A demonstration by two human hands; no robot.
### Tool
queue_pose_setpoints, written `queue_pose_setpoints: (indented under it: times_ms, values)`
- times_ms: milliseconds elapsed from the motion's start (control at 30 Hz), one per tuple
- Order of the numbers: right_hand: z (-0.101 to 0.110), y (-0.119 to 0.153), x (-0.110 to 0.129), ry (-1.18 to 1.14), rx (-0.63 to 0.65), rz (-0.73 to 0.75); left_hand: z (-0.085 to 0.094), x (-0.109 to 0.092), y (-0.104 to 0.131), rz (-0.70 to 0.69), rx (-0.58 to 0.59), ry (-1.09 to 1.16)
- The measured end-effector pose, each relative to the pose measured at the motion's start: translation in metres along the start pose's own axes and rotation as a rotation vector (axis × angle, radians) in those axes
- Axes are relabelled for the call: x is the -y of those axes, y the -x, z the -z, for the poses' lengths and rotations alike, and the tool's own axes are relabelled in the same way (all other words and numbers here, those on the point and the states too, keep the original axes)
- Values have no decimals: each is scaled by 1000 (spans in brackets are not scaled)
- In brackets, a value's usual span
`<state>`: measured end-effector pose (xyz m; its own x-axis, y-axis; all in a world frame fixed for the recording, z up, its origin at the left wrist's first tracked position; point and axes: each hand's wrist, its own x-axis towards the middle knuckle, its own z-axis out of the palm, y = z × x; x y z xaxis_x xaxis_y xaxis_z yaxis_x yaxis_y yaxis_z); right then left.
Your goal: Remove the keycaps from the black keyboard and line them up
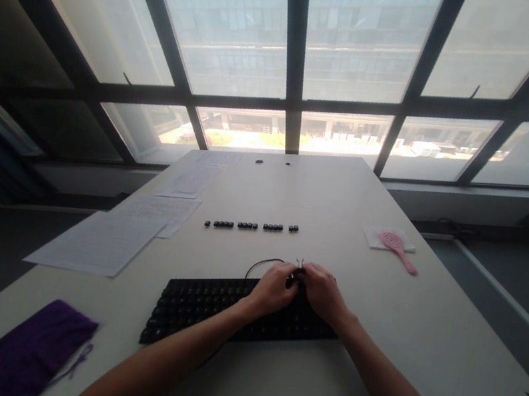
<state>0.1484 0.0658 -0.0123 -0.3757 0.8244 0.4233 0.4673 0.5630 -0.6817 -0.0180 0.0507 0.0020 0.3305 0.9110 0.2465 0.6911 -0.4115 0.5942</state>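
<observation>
A black keyboard (206, 303) lies slightly slanted on the white table. Over its upper right part, my left hand (276, 286) and my right hand (323, 290) meet, with fingers closed round a small dark object (300, 273) that has thin wire prongs sticking up. Which fingers bear on it is hard to see. Beyond the keyboard, several black keycaps (247, 225) stand in a row of separate groups. My hands and forearms hide part of the keys.
Printed papers (99, 241) cover the table's left side. A purple pouch (34, 345) lies at the near left. At the right, a pink hairbrush (398, 249) rests partly on a white packet (372, 238). A thin cable (258, 263) curves behind the keyboard.
</observation>
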Motion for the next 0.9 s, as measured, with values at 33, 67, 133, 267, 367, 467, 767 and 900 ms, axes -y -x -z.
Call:
queue_pose_setpoints:
  times_ms: [33,67,133,267,367,467,767,900]
  values:
    - [-1,2,0,22,-9,7,-1,0,-2,-8,11,-2]
    - [-3,3,0,28,-27,-12,-1,1,-4,-10,23,-1]
    - [-4,4,-3,-6,-76,-102,-4,2,-7,5,31,7]
    - [-3,1,-10,-159,-154,-260,-9,5,-8,23,-20,64]
    - [0,-2,-8,-241,-189,-288,-9,5,-5,8,-71,106]
    - [0,-2,-3,-268,-199,-284,-9,4,-2,-2,-141,132]
    - [-4,-3,-11,-310,-208,-264,-13,1,4,-157,-123,-57]
    - [-4,-3,-10,-297,-202,-222,-10,-3,5,-166,-81,-108]
